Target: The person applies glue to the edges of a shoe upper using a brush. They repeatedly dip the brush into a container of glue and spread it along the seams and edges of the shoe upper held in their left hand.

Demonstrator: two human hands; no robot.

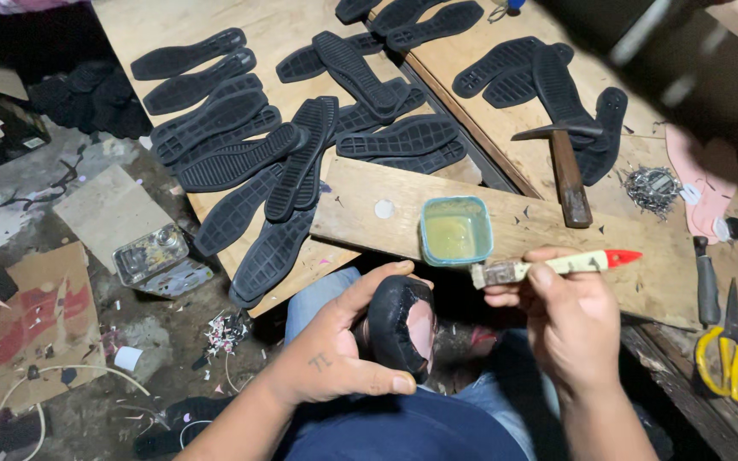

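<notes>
Rough plank (506, 224), left hand (343, 341) gripping leather shoe upper (399, 324)

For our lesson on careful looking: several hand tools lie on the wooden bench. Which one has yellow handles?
The scissors at the bench's right edge. Their looped handles are yellow, while the hammer has a brown wooden handle and the small tool beside them a dark grip.

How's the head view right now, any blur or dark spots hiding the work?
Head view: the left hand, the shoe upper it holds and the brush in the right hand are sharp and evenly lit; a dark object top right is smeared; the space under the bench is in deep shadow.
</notes>
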